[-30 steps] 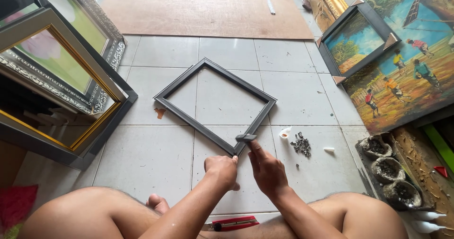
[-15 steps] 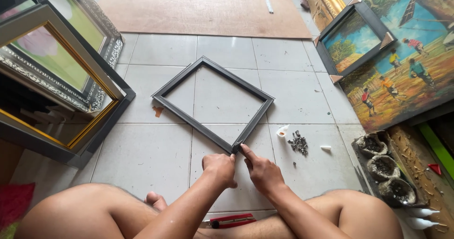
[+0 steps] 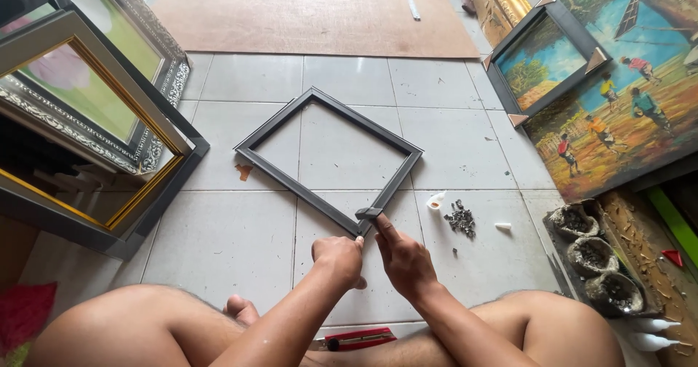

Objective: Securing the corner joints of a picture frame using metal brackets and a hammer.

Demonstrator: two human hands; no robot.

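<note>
Grey floor tiles [image 3: 218, 243] bore a dark empty frame [image 3: 329, 162] lying flat among paintings cut off at the edges. At its near corner, the right hand [image 3: 404, 258] pinched a small grey piece [image 3: 368, 212]; the left hand [image 3: 339, 254] was fisted, its contents hidden.

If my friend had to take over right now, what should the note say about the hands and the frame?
Left hand: closed in a fist just below the near corner of the empty dark grey square wooden frame lying on the tiled floor.
Right hand: presses a small grey metal piece onto that corner.
A pile of small metal fasteners lies to the right.
Frame looks assembled; other corners' fastening cannot be judged.
</note>
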